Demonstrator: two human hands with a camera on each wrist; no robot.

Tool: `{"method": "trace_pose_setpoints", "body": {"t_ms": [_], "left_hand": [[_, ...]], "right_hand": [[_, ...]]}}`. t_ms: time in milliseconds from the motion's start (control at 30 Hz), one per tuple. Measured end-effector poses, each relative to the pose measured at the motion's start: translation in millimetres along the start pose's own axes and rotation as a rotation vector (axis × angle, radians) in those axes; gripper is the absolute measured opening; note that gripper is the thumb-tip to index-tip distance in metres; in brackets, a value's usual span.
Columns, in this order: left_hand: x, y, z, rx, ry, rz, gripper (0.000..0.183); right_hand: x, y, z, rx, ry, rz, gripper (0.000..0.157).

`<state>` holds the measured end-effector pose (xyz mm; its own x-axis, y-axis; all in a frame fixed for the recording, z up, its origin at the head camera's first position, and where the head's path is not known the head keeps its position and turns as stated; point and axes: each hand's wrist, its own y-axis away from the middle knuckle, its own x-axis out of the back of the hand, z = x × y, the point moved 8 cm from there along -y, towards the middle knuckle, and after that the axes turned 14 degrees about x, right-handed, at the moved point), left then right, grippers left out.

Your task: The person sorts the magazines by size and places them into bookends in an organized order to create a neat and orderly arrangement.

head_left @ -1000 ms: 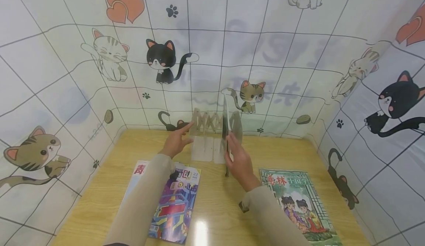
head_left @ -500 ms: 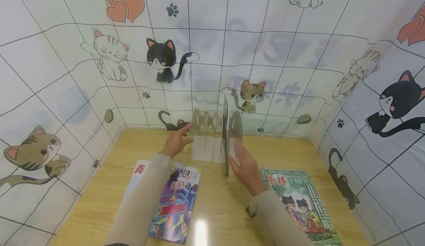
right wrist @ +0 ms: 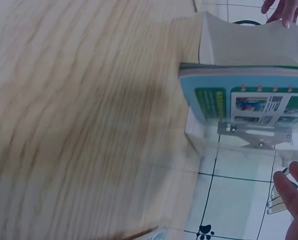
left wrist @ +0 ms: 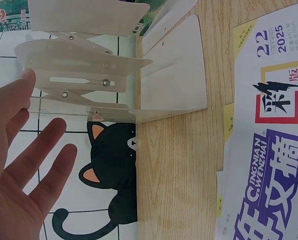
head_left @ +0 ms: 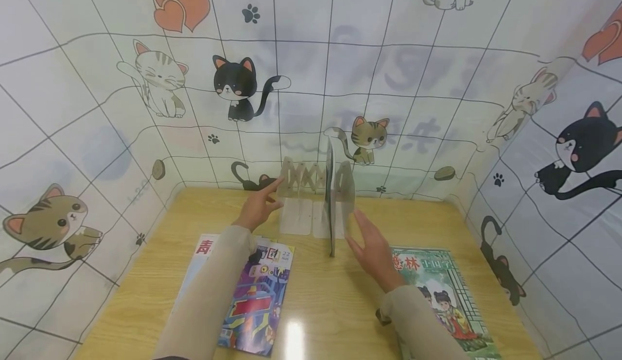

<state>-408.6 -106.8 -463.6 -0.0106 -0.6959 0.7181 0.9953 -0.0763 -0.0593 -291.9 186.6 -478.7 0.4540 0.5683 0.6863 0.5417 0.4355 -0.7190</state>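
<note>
A pale expandable book rack (head_left: 295,218) with crossed scissor links stands near the back wall. One magazine (head_left: 331,203) stands upright in its right part, edge toward me; the right wrist view shows its blue and green cover (right wrist: 251,97). My left hand (head_left: 256,210) is at the rack's left end plate. In the left wrist view a fingertip (left wrist: 28,76) touches that plate while the other fingers are spread. My right hand (head_left: 375,249) is to the right of the rack, fingers extended and holding nothing, apart from the magazine.
On the wooden table (head_left: 311,306), a purple magazine (head_left: 257,300) overlaps another magazine (head_left: 204,245) at the left. A green magazine (head_left: 452,300) lies at the right, partly under my right sleeve (head_left: 413,317). Cat-patterned walls (head_left: 311,68) enclose the back and sides.
My right hand has let go of the upright magazine and moved right, away from it. The magazine stays standing in the rack. The left hand has stayed at the end plate.
</note>
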Motion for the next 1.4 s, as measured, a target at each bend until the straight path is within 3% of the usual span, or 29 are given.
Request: {"method": "trace_pose_setpoints", "body": {"t_ms": [400,900,1400], "left_hand": [[0.4,1.4,1.8,-0.022,0.015,0.003,0.077],[-0.4,0.8,0.5,-0.022,0.033,-0.009,0.078],[-1.3,-1.0,-0.7,0.004,0.055,-0.018,0.077]], "right_hand": [[-1.2,19.4,15.8,-0.097,-0.082,-0.138,0.086],[6.1,47.1,32.1,-0.212,-0.082,-0.281,0.089],[13.9,70.5,46.7,-0.24,-0.03,-0.325,0.091]]}}
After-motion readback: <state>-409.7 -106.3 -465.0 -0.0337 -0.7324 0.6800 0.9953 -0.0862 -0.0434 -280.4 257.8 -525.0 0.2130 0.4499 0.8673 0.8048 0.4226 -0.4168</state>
